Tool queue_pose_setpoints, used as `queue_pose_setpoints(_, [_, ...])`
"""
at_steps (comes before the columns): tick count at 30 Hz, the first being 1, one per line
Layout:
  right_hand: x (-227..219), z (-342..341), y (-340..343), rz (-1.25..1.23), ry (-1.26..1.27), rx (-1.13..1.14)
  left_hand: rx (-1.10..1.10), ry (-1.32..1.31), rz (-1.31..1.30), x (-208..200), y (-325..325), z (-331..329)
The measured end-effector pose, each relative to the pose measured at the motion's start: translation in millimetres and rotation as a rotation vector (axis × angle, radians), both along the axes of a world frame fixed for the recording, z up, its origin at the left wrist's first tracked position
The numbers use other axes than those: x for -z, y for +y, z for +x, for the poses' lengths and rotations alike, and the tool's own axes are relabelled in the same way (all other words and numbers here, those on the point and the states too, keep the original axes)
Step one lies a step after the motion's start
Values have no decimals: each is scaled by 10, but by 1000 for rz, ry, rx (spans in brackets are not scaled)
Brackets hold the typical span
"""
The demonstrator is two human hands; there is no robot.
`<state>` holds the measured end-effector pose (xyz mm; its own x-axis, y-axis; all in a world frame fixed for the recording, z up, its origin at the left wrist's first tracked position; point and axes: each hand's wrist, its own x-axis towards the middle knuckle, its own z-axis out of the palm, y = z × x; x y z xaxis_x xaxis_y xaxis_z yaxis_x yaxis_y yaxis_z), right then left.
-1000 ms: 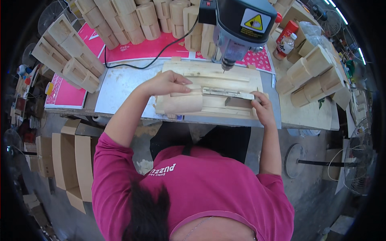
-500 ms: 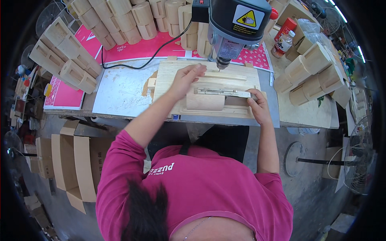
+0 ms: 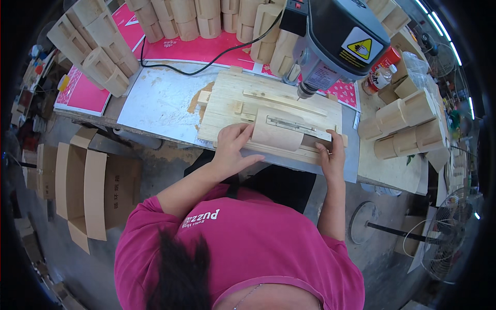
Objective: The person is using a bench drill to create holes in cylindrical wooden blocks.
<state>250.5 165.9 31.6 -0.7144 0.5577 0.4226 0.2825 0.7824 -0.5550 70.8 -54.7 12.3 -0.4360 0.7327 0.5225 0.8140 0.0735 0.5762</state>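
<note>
Since the earlier frame, the left hand [image 3: 231,150] has moved from above the far side of the cylinder [image 3: 276,137] to its near left end. The whole view has swung a little too, so the bench sits differently in it. The right hand [image 3: 333,155] has kept its place at the right end of the strip [image 3: 305,129].

The left hand is loosely spread: its fingertips are at the cylinder's left end, seemingly touching it, and its thumb points right, apart from the wood. The right hand pinches the strip's right end between thumb and fingers.

The cylinder lies on its side on the near half of the board [image 3: 222,93], with the strip lengthwise along its upper side and reaching out past its right end. A batten [image 3: 284,102] runs along the board, beyond the cylinder. The board rests on the bench [image 3: 165,98].

At the far right of the board stands the drill [image 3: 341,41], its bit [image 3: 298,98] above the board and apart from the cylinder. A black cable [image 3: 206,67] curves left from it. More cylinders stand stacked along the far edge [image 3: 209,23], at the left [image 3: 103,51] and at the right [image 3: 408,129]. A bottle [image 3: 380,80] stands right of the drill. An open carton [image 3: 95,196] is on the floor, near left.
</note>
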Motion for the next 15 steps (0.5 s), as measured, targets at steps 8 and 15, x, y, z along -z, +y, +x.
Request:
queue_pose_setpoints(8, [14, -169, 332, -34, 145, 101, -45, -9, -177, -35, 484, -224])
queue_pose_setpoints(15, [45, -415, 377, -189, 165, -20, -59, -27, -134, 125, 545, -548])
